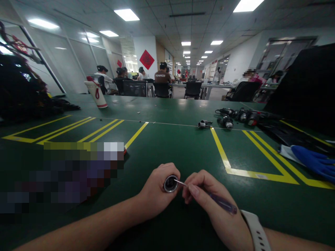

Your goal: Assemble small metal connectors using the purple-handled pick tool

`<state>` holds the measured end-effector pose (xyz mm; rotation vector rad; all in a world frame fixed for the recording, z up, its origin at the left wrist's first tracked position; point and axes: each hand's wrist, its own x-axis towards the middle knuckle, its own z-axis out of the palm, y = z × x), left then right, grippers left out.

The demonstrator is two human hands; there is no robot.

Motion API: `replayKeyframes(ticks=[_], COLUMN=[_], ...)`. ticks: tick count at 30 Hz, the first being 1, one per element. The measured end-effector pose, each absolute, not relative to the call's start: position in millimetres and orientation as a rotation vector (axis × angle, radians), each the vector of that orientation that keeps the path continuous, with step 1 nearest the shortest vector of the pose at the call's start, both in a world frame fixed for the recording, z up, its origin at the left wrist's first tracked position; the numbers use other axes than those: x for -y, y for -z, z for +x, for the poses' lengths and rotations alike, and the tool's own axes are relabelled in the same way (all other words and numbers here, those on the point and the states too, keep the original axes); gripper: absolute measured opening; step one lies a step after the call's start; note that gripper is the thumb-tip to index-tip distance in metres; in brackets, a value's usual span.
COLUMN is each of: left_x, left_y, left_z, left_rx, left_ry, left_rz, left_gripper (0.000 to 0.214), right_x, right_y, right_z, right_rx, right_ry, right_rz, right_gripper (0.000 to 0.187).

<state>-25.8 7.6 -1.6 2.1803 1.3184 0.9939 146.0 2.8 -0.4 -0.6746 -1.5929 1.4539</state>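
Observation:
My left hand [157, 190] is closed round a small metal cylinder [170, 183], its round open end facing me. My right hand [209, 198] pinches a screwdriver with a purple handle [222, 204]; its thin metal shaft reaches left and its tip meets the cylinder's rim. Both hands rest low on the green table [183, 146], near its front edge. A white watch strap [255, 230] sits on my right wrist.
Several similar metal parts [230, 116] lie at the back right. A blue glove [312, 160] lies at the right edge. A white bottle [96, 94] stands at the back left, beside dark bags [21, 94]. People sit at desks far behind. Yellow tape lines mark the table.

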Motion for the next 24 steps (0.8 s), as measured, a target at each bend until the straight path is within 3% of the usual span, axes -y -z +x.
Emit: replayKeyframes(ticks=[24], left_x=[-6.4], left_y=[2.8], left_z=[-24.8], left_rx=[-1.398], left_ry=[-0.960], left_rz=[2.247], left_gripper=[0.015], right_x=[-2.7], right_y=[5.9], right_z=[147.2], right_rx=[1.637], right_ry=[-1.376], right_rz=[-0.659], right_gripper=[0.021])
